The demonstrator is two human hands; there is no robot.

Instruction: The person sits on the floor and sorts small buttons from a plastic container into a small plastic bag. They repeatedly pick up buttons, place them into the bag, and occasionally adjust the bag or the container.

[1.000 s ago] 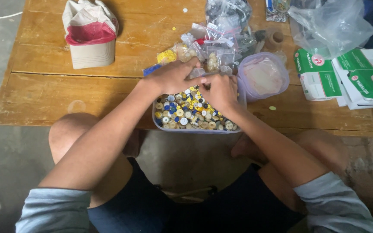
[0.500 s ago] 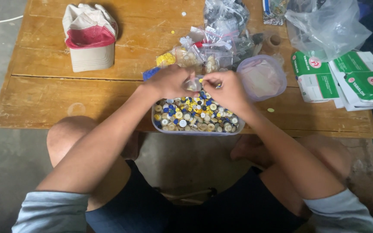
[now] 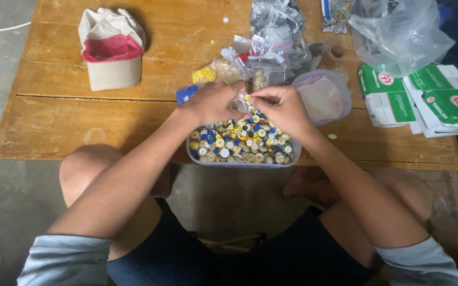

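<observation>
A clear plastic tub full of several mixed buttons, yellow, blue, white and cream, sits at the near edge of a low wooden table. Both hands hover over its far side. My left hand and my right hand together pinch a small clear plastic bag with a few yellow buttons at its mouth. The fingertips meet above the tub.
Small bags of sorted buttons lie heaped behind the tub. The tub's round lid rests to the right. A red-and-cream cap lies far left. Green-and-white boxes and a big clear bag fill the right side.
Both hands have lifted slightly from the buttons and drawn a little towards the far side of the tub, still holding the small bag between them.
</observation>
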